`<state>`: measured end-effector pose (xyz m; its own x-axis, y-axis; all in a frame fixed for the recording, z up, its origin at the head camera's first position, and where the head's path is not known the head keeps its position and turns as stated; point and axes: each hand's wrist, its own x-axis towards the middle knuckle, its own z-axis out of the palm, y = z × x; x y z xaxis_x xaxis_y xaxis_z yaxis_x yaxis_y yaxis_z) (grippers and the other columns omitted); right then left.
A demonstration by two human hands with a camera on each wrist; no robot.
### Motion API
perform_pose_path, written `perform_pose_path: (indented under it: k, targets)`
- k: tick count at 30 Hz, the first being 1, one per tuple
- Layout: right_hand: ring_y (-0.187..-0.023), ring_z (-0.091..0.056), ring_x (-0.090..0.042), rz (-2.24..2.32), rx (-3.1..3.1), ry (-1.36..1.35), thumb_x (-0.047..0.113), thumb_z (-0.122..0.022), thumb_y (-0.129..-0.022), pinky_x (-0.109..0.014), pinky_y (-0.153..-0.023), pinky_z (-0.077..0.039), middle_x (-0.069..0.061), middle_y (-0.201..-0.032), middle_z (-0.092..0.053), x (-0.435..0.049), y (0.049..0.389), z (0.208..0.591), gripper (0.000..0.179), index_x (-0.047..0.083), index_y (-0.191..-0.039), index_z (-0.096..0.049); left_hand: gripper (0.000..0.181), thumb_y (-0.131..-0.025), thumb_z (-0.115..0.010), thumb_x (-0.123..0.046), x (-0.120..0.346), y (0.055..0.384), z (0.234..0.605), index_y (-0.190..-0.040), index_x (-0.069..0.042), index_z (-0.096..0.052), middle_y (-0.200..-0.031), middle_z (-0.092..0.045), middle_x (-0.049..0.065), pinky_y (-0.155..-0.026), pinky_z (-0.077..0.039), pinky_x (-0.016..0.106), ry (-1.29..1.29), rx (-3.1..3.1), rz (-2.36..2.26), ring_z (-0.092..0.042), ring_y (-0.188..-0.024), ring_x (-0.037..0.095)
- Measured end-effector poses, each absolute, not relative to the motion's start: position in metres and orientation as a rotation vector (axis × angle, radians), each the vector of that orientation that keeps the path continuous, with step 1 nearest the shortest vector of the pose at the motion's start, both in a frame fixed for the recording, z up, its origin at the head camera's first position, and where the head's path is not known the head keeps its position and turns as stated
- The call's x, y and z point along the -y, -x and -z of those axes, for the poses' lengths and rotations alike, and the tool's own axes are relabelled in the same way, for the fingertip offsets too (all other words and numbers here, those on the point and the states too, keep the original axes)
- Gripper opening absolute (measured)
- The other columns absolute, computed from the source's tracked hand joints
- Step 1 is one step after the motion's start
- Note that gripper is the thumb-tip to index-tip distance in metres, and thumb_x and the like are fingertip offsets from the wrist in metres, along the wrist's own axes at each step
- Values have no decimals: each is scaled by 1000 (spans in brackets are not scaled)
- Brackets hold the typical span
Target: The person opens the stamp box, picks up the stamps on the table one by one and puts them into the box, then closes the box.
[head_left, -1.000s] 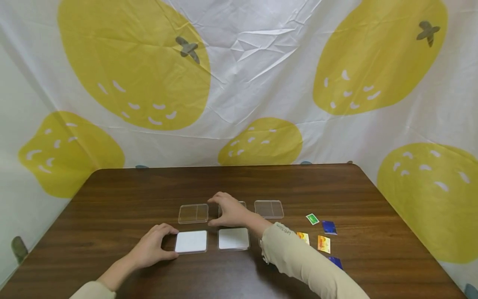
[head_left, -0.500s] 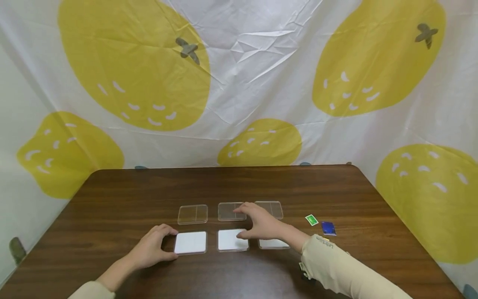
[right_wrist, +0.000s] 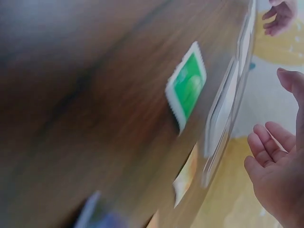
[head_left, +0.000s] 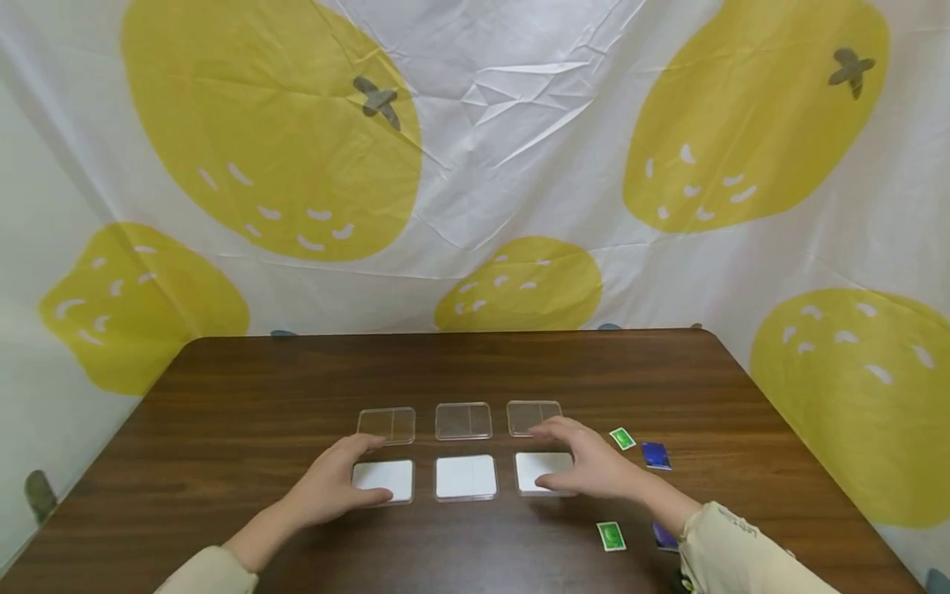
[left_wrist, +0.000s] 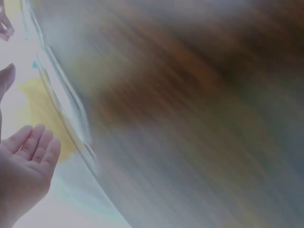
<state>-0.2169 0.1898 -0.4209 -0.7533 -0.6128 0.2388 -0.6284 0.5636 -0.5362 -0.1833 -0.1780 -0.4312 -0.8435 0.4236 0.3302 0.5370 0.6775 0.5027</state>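
Note:
Three shallow clear cases with white inserts lie in a row: a left case (head_left: 386,474), a middle case (head_left: 465,478) and a right case (head_left: 529,472). My left hand (head_left: 326,487) overlaps the left case in the head view, thumb and fingers spread apart, holding nothing. Over the right case is my right hand (head_left: 597,466), also spread and holding nothing; it hides part of that case. Behind them lie three clear lids, a left lid (head_left: 397,422), a middle lid (head_left: 463,421) and a right lid (head_left: 529,412), each crossed by a thin line.
Small stamps lie at the right: a green stamp (head_left: 622,438), a blue stamp (head_left: 656,455), a nearer green stamp (head_left: 612,536) and a blue stamp (head_left: 664,536) partly behind the sleeve. An orange stamp (right_wrist: 186,175) shows in the right wrist view. A lemon-print cloth (head_left: 519,165) hangs behind the table.
My right hand has moved right, from the middle lid past the middle case to the right case. My left hand has shifted slightly right, over the left case.

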Motion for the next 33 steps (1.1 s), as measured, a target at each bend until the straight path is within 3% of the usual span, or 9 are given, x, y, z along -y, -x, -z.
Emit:
perform_pose_path:
  k: [7,17,33]
  targets:
    - [-106,-52,-23,-1060,2802,-972,34,-72,-75,-46,-87,-43,-6,-115,-57,-216,214,423,58,4,-120,-53,68,-68,-77,-33,134,187,427,-120,4,-52,-116,-57,14,-91,-40,45,850,2665,973,-52,-110,30]
    - [-100,-54,-19,-1050,2818,-861,31,-72,-76,-47,-87,-42,-2,-108,-60,-240,208,429,50,4,-115,-57,62,-71,-74,-34,76,197,428,-118,1,-54,-116,-57,13,-94,-39,43,977,2726,988,-50,-111,28]
    - [-88,-56,-21,-980,2741,-783,23,-72,-76,-39,-78,-47,-3,-96,-62,-264,216,434,41,0,-108,-61,66,-68,-76,-37,36,208,431,-117,1,-55,-111,-55,8,-92,-41,32,988,2898,754,-51,-105,23]
